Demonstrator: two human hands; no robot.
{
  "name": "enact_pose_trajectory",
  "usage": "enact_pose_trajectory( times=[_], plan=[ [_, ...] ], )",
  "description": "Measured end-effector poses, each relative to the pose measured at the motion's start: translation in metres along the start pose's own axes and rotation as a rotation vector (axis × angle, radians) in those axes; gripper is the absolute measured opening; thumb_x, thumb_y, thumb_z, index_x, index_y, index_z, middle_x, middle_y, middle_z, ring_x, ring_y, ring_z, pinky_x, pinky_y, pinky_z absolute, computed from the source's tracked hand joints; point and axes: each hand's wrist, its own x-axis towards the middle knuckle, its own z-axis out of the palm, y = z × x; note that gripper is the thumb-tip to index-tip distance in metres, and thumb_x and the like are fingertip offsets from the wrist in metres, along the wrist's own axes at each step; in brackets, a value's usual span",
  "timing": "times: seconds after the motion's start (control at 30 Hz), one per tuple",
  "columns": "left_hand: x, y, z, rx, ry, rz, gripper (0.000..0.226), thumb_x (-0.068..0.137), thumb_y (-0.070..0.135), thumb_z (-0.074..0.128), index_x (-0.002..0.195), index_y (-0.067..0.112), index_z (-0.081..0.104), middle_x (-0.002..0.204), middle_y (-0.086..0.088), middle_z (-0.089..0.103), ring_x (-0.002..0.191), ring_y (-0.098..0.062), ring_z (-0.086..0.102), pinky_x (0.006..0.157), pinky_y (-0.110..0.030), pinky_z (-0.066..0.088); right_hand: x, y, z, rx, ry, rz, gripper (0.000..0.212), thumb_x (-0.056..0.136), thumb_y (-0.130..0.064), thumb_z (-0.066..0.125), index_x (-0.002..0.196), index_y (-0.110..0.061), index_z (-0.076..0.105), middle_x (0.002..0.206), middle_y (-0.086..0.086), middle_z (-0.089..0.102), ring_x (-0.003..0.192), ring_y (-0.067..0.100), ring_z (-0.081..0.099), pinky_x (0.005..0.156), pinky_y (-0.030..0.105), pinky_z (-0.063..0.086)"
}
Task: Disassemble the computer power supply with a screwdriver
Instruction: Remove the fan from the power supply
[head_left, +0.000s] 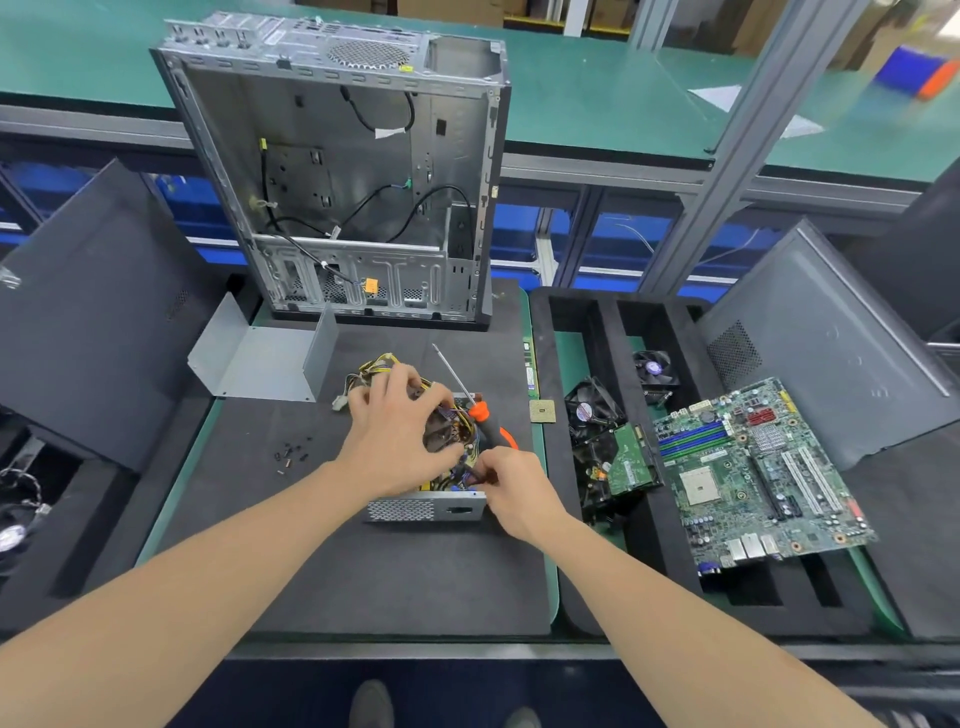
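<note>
At the centre of the bench, on a black mat (363, 571): an opened power supply (426, 510), lid off, vented near wall facing 6 o'clock, board and wiring (464, 425) laid bare. Over its top, reaching in from 7 o'clock, the left hand (400, 431), fingers bent down and clasped on the parts inside. At the near right corner, 5 o'clock of the box, the right hand (519, 493), thumb and forefinger pinched on a small piece of the wiring by the near wall; too small to name more closely.

Across the right edge of the box, between the two hands, a screwdriver (480, 413) with an orange-and-black handle, apparently lying loose, in neither grip. Long axis from handle at 5 o'clock to tip at 11 o'clock. Handle end just beyond the right knuckles, toward 12 o'clock, so nearer that hand than the left.

Likely step in hand: freeing the board or its leads from the metal shell. Likely next, if needed for a remaining fastener: a short right-hand reach toward 12 o'clock for the handle.

At 9 o'clock of the box, a scatter of loose screws (293, 452); at 11 o'clock, a bent grey metal cover (265, 364).
</note>
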Motion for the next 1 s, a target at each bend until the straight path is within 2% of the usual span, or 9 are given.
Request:
enact_pose_trajectory(
  times=[0.07,0.17,0.3,0.53,0.63,0.73,0.87,1.0],
  plan=[
    [-0.007,-0.005,0.002,-0.002,-0.04,0.016,0.059,0.068,0.069,0.065,0.12,0.044,0.054,0.126,0.002,0.035,0.124,-0.026,0.038,0.099,-0.049,0.038,0.001,-0.002,0.002,-0.026,0.001,0.008,0.023,0.09,-0.006,0.068,0.077,-0.023,0.059,0.085,-0.005,0.059,0.081,0.018,0.052,0.069,0.026,0.037],
    [-0.011,-0.008,0.003,-0.029,-0.058,0.013,0.067,0.065,0.069,0.071,0.124,0.043,0.051,0.131,0.001,0.034,0.125,-0.028,0.039,0.094,-0.05,0.05,0.0,-0.002,0.004,-0.025,0.026,0.03,0.023,0.091,-0.005,0.067,0.078,-0.02,0.056,0.088,-0.003,0.061,0.082,0.02,0.053,0.068,0.028,0.036],
    [-0.01,-0.007,0.005,-0.012,-0.055,0.023,0.065,0.067,0.066,0.073,0.122,0.042,0.049,0.133,0.001,0.033,0.125,-0.028,0.038,0.091,-0.048,0.052,-0.001,-0.002,0.0,-0.103,-0.034,0.004,0.014,0.094,-0.005,0.062,0.085,-0.017,0.06,0.098,0.003,0.068,0.087,0.025,0.058,0.071,0.033,0.047],
    [-0.009,-0.006,0.005,0.022,-0.072,0.025,0.065,0.068,0.063,0.073,0.123,0.037,0.051,0.135,0.0,0.033,0.125,-0.029,0.036,0.09,-0.048,0.052,0.0,-0.001,-0.002,-0.102,-0.064,0.012,0.013,0.097,-0.011,0.061,0.087,-0.017,0.055,0.093,0.002,0.063,0.082,0.025,0.056,0.062,0.031,0.041],
    [-0.008,-0.006,0.006,0.034,-0.069,0.028,0.065,0.068,0.064,0.073,0.123,0.037,0.05,0.136,0.0,0.033,0.126,-0.029,0.036,0.091,-0.048,0.052,0.002,-0.002,-0.001,-0.01,0.029,0.082,0.018,0.1,-0.02,0.063,0.088,-0.017,0.05,0.09,0.005,0.063,0.076,0.026,0.057,0.058,0.029,0.039],
    [-0.009,-0.007,0.006,0.036,-0.066,0.027,0.065,0.069,0.064,0.074,0.123,0.037,0.05,0.136,0.0,0.033,0.126,-0.029,0.035,0.092,-0.048,0.052,0.005,-0.004,-0.007,-0.044,-0.029,0.043,0.023,0.097,-0.022,0.067,0.083,-0.021,0.05,0.081,-0.004,0.058,0.075,0.024,0.057,0.055,0.024,0.037],
    [-0.01,-0.008,0.008,-0.011,-0.051,0.029,0.069,0.068,0.065,0.077,0.125,0.037,0.05,0.132,0.0,0.034,0.124,-0.028,0.038,0.096,-0.048,0.051,0.008,-0.006,-0.021,-0.016,-0.003,0.003,0.01,0.092,-0.024,0.069,0.086,-0.023,0.062,0.084,-0.002,0.071,0.083,0.022,0.066,0.075,0.035,0.055],
    [-0.015,-0.013,0.007,-0.15,-0.011,0.01,0.076,0.071,0.063,0.077,0.135,0.032,0.049,0.127,0.002,0.032,0.123,-0.025,0.038,0.106,-0.043,0.04,0.009,-0.014,-0.026,0.093,0.067,-0.033,0.013,0.091,-0.022,0.071,0.083,-0.027,0.062,0.08,-0.006,0.073,0.074,0.01,0.07,0.076,0.031,0.058]
  ],
)
